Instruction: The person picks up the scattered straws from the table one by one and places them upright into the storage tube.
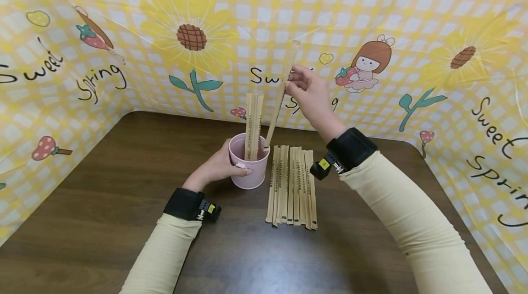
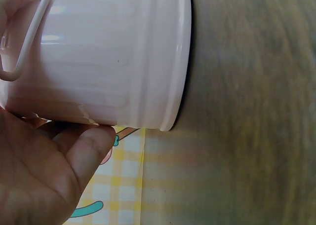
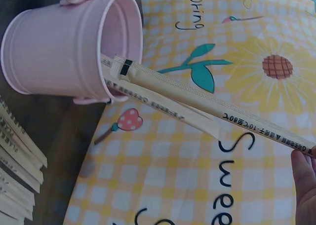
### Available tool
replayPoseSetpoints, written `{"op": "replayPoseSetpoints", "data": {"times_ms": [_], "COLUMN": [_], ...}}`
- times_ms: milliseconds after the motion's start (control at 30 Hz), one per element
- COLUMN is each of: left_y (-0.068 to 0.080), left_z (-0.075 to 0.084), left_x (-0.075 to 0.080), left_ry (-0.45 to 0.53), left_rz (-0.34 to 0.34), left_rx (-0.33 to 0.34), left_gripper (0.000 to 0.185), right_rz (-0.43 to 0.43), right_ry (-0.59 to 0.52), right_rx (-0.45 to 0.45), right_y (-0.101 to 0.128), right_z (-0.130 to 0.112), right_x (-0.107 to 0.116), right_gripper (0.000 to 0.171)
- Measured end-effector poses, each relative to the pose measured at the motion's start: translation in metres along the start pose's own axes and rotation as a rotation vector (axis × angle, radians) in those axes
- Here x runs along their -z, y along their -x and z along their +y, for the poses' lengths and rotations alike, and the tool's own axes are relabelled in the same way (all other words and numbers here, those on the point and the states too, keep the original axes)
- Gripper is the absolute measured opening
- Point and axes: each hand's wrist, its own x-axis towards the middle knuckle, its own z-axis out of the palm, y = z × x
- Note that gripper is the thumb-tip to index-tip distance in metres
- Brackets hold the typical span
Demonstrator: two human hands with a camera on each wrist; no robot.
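Pinched between the thumb and fingers of the right hand (image 1: 311, 92), a single paper-wrapped straw (image 3: 197, 99), slanting down and leftward to the mouth of a pink bucket (image 1: 251, 177); lower end by the right side of the rim, with a black mark close to that end and dark printing along the wrapper. Impossible to tell whether touching the rim or just clear of it. Upright near the middle of the table (image 1: 103, 193), the bucket itself, gripped at its left side by the left hand (image 1: 218, 161), thumb across the near wall, other fingers mostly hidden behind. High on the bucket's wall, in the left wrist view, a pale loop (image 2: 32, 40). Inside the bucket, a few standing straws (image 1: 253, 124), wrapped alike, close together, tops well above the rim, exact count unclear. Just right of the bucket, flat on the table, a row of loose straws (image 1: 290, 186), side by side, ends slightly uneven. Round the wrists, a black left strap (image 1: 181, 203) and a black right strap (image 1: 356, 147), each with a small yellow-labelled device attached. Farther back along both forearms, pale yellow sleeves (image 1: 404, 211). Underneath, dark brown wood grain with a soft shine toward the front. Behind and to both sides, a yellow-and-white checked cloth (image 1: 268, 9), printed with sunflowers (image 1: 191, 37), a cartoon girl (image 1: 369, 62) and "Sweet Spring" lettering.
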Motion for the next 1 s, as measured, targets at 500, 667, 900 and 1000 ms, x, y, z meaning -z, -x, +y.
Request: {"op": "replayPoseSetpoints", "data": {"times_ms": [500, 667, 900, 1000], "left_y": [-0.001, 0.0, 0.0, -0.001], "left_z": [0.0, 0.0, 0.0, 0.0], "left_x": [0.0, 0.0, 0.0, -0.001], "left_ry": [-0.006, -0.004, -0.006, -0.003], "left_rz": [0.003, 0.005, 0.008, 0.006], "left_rx": [0.029, 0.04, 0.045, 0.045], "left_gripper": [0.101, 0.102, 0.102, 0.102], "right_rz": [-0.079, -0.09, -0.13, -0.143], "right_ry": [0.013, 0.023, 0.054, 0.103], "right_rx": [-0.011, -0.06, -0.114, -0.101], "right_y": [0.011, 0.017, 0.027, 0.03], "right_z": [0.028, 0.046, 0.066, 0.072], "right_x": [-0.019, -0.028, -0.041, -0.047], "right_gripper": [0.049, 0.048, 0.046, 0.045]}}
